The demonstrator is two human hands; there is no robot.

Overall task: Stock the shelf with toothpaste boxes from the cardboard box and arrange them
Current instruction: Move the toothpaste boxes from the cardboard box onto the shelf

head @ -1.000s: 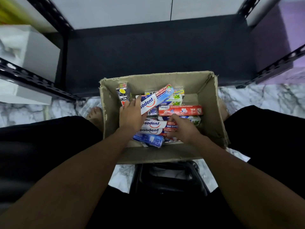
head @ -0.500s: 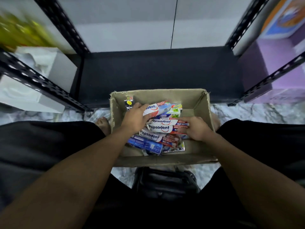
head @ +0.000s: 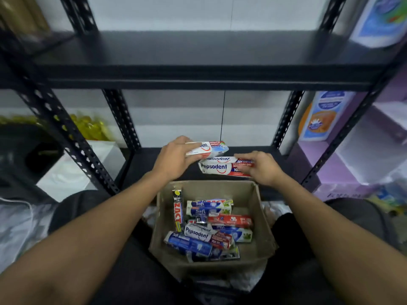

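Hands just came up out of the carton (head: 262,216): left hand (head: 174,158) grips one Pepsodent box (head: 207,148), right hand (head: 262,167) holds a stacked pair (head: 220,167), over the shelf (head: 145,157) at the carton's 12 o'clock. Placing looks next.

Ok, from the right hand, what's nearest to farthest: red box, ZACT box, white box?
From the right hand:
1. Red box, right side of the carton.
2. ZACT box, by the carton's left wall.
3. White box, far left.
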